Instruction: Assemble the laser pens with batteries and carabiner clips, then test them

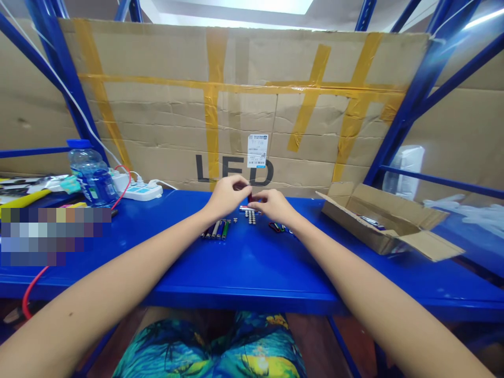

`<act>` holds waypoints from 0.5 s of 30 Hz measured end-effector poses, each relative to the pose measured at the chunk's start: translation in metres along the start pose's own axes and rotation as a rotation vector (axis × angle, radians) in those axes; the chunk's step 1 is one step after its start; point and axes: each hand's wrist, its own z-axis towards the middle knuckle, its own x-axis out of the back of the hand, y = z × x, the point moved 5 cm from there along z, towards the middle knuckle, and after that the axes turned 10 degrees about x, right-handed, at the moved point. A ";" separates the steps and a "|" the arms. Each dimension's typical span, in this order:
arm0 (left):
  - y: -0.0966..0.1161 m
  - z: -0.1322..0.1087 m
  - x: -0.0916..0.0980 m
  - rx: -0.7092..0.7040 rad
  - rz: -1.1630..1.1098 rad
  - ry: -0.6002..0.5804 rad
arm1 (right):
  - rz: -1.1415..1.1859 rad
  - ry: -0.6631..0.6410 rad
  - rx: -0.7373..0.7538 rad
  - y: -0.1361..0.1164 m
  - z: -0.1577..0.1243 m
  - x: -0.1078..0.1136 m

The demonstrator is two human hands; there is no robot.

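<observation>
My left hand (230, 198) and my right hand (273, 203) meet over the middle of the blue table, fingers pinched. Between their fingertips is a small dark red tube (249, 198), mostly hidden. Just beneath my hands, small silver button cells (251, 217) stand in short rows. One more silver piece (235, 220) lies to their left. A silver and red tube (246, 208) lies behind the rows. Below my left wrist, several slim metal tubes (216, 229) in black, silver, purple and green lie side by side. Coloured pieces (280, 227) are partly covered by my right wrist.
An open cardboard box (358, 223) with shiny pieces inside stands at the right. On the left are a water bottle (92, 178), a white power strip (142, 191) and a red cable (28, 294). A large cardboard sheet (169, 121) backs the blue table (244, 278).
</observation>
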 end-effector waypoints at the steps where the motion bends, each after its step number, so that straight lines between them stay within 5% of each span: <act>1: -0.004 0.004 0.005 0.032 -0.075 0.042 | -0.095 -0.014 0.017 -0.004 0.002 -0.004; 9: -0.025 0.019 0.012 0.144 -0.418 0.087 | -0.280 -0.304 0.249 -0.021 0.012 -0.053; 15: -0.021 0.010 0.000 0.120 -0.364 -0.022 | -0.127 -0.260 0.167 -0.008 0.008 -0.032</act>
